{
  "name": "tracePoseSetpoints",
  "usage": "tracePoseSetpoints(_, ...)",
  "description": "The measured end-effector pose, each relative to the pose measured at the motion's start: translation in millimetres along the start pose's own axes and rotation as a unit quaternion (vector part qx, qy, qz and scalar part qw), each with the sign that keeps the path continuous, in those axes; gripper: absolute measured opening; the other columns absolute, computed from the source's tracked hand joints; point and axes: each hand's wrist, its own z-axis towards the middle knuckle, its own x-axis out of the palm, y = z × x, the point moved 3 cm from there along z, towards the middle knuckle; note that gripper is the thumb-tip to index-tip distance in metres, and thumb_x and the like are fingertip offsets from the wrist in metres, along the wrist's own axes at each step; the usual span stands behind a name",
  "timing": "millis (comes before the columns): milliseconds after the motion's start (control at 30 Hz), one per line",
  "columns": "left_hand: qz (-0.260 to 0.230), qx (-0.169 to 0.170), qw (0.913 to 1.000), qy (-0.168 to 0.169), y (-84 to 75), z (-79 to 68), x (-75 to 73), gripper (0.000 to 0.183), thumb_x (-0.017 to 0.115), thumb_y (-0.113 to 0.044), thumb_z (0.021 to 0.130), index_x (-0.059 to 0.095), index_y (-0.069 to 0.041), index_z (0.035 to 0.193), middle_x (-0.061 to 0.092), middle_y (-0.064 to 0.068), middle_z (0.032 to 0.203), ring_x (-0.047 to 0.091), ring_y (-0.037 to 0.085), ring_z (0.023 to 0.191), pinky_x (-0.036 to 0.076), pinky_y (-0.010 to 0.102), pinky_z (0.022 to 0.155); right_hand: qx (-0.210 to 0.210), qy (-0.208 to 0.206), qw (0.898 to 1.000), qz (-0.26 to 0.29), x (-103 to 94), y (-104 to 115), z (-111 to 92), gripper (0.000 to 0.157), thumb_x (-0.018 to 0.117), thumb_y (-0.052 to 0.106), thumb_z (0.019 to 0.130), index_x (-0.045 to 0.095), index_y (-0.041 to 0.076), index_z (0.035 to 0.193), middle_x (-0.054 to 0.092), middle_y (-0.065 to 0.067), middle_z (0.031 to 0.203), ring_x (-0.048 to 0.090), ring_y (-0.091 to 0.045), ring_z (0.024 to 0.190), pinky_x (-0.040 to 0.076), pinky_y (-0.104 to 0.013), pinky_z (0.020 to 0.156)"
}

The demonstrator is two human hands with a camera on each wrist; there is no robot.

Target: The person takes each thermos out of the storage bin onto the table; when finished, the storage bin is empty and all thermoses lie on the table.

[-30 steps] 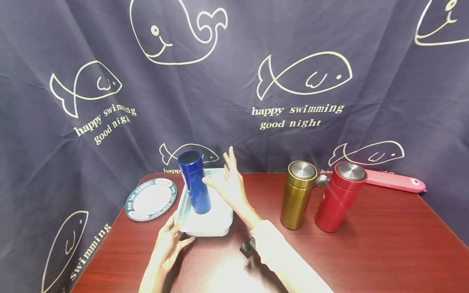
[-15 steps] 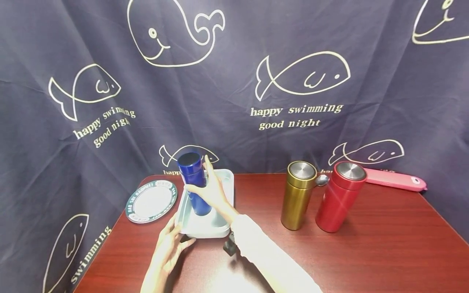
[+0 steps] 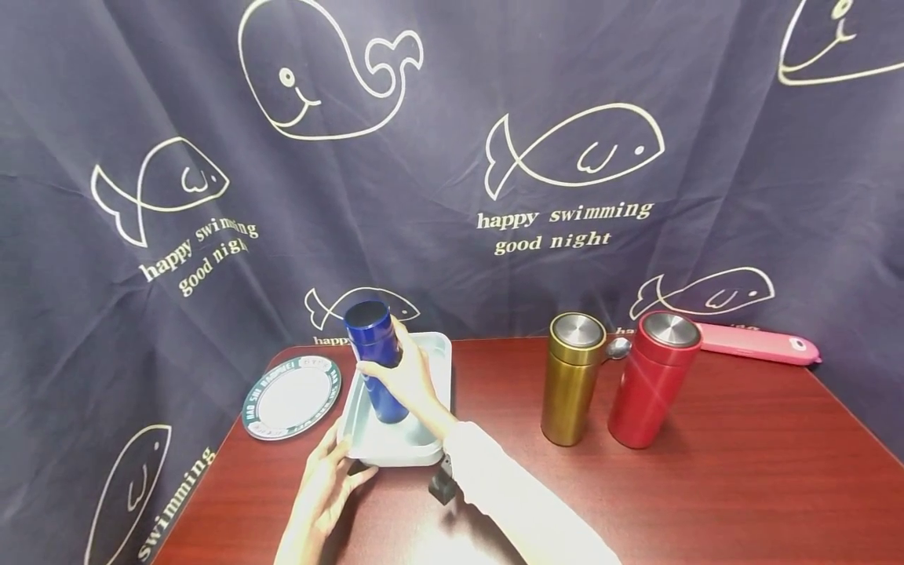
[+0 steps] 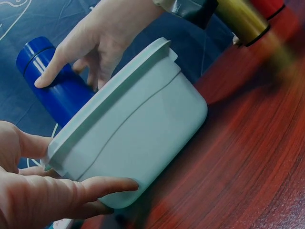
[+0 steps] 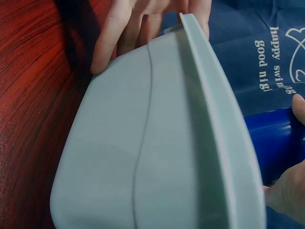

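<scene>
A dark blue vacuum flask (image 3: pixel 372 336) stands within the rim of a pale green plastic container (image 3: pixel 401 457), leaning slightly left in the head view. My right hand (image 3: pixel 410 380) grips the flask around its middle, thumb on the near side. In the left wrist view, that right hand (image 4: pixel 102 40) curls over the flask (image 4: pixel 62 90) above the container's rim. My left hand (image 3: pixel 325 482) holds the container's near left corner. Seen from the left wrist, its digits spread between the rim and the lower side wall (image 4: pixel 147 129). The rim and wall hide the flask's base in both wrist views.
Left of the container lies a round white plate (image 3: pixel 291 399) with a green patterned border. To the right stand a gold flask (image 3: pixel 570 384) and a red flask (image 3: pixel 653 384), a spoon (image 3: pixel 618 348) partly visible between them. Behind them lies a long pink case (image 3: pixel 759 345). A dark curtain (image 3: pixel 452 157) hangs behind.
My right hand has come in from the right with spread fingers and now wraps around the blue flask. The left hand keeps its place on the container. The head view has tilted slightly upward.
</scene>
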Motion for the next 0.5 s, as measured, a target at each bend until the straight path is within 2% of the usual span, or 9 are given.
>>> tracePoseSetpoints(67,-0.003,0.0,1.0,0.001,1.3,-0.1,0.1,0.058,0.033,-0.013,0.106,0.006,-0.003,0.156,0.02,0.026,0.153,0.022,0.039,0.141,0.033,0.068,0.101,-0.005,0.0,1.0,0.004,-3.8,3.1,-1.6,0.082,0.084,0.024,0.077,0.043,0.016,0.147,0.058,-0.01,0.136,0.058,-0.028,0.121,0.046,-0.044,0.102)
tracePoseSetpoints(233,-0.005,0.002,1.0,-0.001,2.8,0.9,-0.2,0.057,0.034,-0.011,0.105,0.008,-0.003,0.156,0.021,0.026,0.153,0.022,0.039,0.141,0.034,0.069,0.101,-0.006,0.0,1.0,0.028,-16.9,15.8,-2.8,0.082,0.083,0.022,0.078,0.04,0.016,0.148,0.055,-0.009,0.14,0.054,-0.027,0.126,0.043,-0.044,0.105)
tracePoseSetpoints(367,-0.01,0.003,0.9999,0.002,1.8,1.3,-0.2,0.058,0.033,-0.011,0.105,0.005,-0.003,0.156,0.016,0.025,0.156,0.019,0.038,0.143,0.031,0.07,0.101,-0.023,-0.015,0.999,0.034,-31.7,31.3,-3.3,0.082,0.084,0.021,0.077,0.042,0.014,0.147,0.059,-0.01,0.135,0.059,-0.027,0.121,0.048,-0.043,0.1)
tracePoseSetpoints(500,-0.004,-0.002,0.9999,-0.01,1.3,0.7,-0.9,0.058,0.036,-0.014,0.105,0.008,-0.004,0.156,0.022,0.022,0.154,0.034,0.027,0.138,0.034,0.068,0.101,-0.038,-0.033,0.998,0.039,-48.1,47.9,-6.9,0.079,0.084,0.022,0.076,0.046,0.011,0.144,0.063,-0.012,0.129,0.063,-0.027,0.115,0.052,-0.043,0.095)
